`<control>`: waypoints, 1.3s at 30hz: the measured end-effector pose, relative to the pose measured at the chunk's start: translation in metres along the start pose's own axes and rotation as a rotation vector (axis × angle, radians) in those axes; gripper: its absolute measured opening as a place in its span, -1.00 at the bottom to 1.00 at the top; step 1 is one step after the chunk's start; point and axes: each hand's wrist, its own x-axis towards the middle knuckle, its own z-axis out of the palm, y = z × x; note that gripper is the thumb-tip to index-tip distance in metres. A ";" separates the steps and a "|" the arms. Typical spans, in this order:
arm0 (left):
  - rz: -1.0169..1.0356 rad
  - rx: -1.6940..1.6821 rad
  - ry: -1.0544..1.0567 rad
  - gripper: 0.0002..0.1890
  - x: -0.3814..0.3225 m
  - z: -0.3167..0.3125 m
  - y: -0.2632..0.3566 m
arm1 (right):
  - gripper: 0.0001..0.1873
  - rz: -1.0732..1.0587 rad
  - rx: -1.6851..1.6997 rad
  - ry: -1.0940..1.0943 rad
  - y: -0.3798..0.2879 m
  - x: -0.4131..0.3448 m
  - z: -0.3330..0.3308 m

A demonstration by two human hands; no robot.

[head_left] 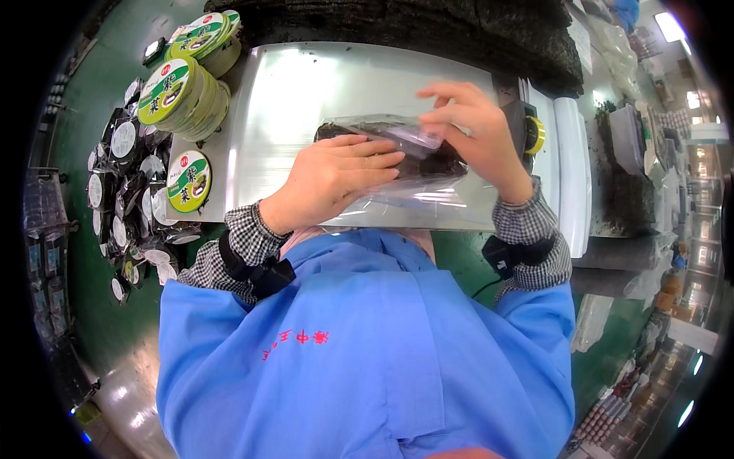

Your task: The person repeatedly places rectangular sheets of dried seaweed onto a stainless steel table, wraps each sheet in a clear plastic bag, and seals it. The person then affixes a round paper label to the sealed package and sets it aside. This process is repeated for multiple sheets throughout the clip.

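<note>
A clear plastic bag [424, 166] with dark dried seaweed inside lies on a pale, shiny work board [275, 115]. My left hand [338, 175] rests flat on the bag's left part, fingers extended to the right. At the bag's upper right, my right hand [467, 117] has its fingers bent close to the loose plastic; blur and glare hide whether they pinch it. Seaweed shows dark through the film between the hands.
Stacks of round green-and-white labels [183, 94] stand at the left, with a single label [188, 182] below. Beyond them are many filled packets [123, 183]. A long seaweed pile [401, 28] borders the board's far side. A yellow tape roll [534, 135] and white sheets [570, 172] are right.
</note>
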 end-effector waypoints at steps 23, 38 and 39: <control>-0.176 0.279 0.224 -0.72 -0.008 -0.010 0.001 | -0.82 0.567 0.612 -0.184 -0.029 -0.035 0.014; -0.659 -0.727 -0.141 -0.73 0.036 -0.017 -0.056 | -0.38 0.383 0.238 0.098 0.012 -0.015 0.018; -0.660 -0.741 -0.144 -0.76 0.035 -0.016 -0.058 | -0.40 0.547 0.563 -0.004 0.016 -0.015 0.019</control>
